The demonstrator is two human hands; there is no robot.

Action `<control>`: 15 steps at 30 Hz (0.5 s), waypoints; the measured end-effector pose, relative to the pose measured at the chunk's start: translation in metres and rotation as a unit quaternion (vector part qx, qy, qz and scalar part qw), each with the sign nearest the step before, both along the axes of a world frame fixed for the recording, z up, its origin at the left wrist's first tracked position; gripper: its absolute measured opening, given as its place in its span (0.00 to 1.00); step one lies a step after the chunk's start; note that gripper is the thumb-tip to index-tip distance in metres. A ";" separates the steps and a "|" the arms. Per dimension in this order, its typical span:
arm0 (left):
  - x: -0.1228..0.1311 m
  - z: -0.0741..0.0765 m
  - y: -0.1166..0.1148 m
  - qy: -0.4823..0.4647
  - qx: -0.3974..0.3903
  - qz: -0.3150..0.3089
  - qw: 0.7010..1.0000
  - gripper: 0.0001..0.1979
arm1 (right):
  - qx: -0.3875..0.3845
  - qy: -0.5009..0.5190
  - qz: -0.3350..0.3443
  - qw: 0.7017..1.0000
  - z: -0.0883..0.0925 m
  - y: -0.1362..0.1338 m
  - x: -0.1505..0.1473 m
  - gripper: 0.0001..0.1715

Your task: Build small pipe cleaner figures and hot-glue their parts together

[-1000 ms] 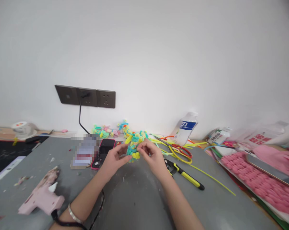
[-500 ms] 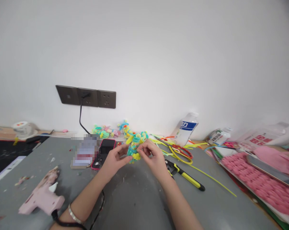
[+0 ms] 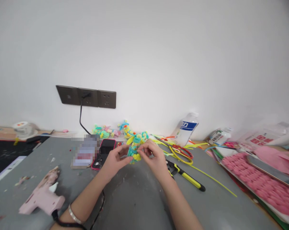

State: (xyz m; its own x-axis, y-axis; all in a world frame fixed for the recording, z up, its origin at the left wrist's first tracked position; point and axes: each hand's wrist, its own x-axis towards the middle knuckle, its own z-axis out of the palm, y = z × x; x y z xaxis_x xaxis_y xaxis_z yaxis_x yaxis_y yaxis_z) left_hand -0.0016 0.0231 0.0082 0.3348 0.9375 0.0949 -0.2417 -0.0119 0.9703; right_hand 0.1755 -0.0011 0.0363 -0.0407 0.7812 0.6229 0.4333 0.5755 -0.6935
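Note:
Between my hands, above the grey table, is a small teal and yellow pipe-cleaner figure point(image 3: 135, 150). My left hand point(image 3: 117, 159) grips it from the left side, thumb in front and fingers curled behind. On the other side, the thumb and forefinger of my right hand point(image 3: 154, 156) are pinched together at the figure's right edge. Exactly what the right fingertips pinch is too small to tell apart from the figure. More fuzzy figures point(image 3: 106, 131) in green, pink and blue lie behind it along the wall.
Yellow-black pliers point(image 3: 188, 179), scissors with yellow and red handles point(image 3: 182, 153) and loose yellow pipe cleaners point(image 3: 213, 179) lie at right. A pink glue gun point(image 3: 42, 198) with a black cord lies at left, near a phone point(image 3: 85, 151). A bottle point(image 3: 187, 129) stands by the wall.
The upper part of the figure looks slightly turned, showing more of its teal side. Both hands keep nearly the same place and grip.

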 end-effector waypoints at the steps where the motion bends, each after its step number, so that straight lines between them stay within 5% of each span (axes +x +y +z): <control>1: 0.000 0.000 0.000 0.001 0.000 0.000 1.000 0.25 | -0.003 0.006 -0.003 1.000 -0.001 0.000 0.000 0.07; 8: 0.000 0.000 0.000 -0.007 0.001 0.009 1.000 0.23 | -0.046 0.104 -0.028 0.993 -0.002 0.000 -0.001 0.08; 15: 0.000 -0.003 0.002 -0.025 0.029 0.027 0.999 0.22 | 0.009 0.046 -0.012 0.999 0.003 -0.002 -0.004 0.06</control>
State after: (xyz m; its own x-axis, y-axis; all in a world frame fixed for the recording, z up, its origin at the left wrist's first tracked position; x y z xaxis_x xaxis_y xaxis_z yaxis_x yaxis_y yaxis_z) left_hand -0.0018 0.0247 0.0055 0.2782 0.9465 0.1639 -0.2869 -0.0809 0.9545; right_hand 0.1719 -0.0029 0.0393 0.0369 0.7704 0.6365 0.3823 0.5776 -0.7213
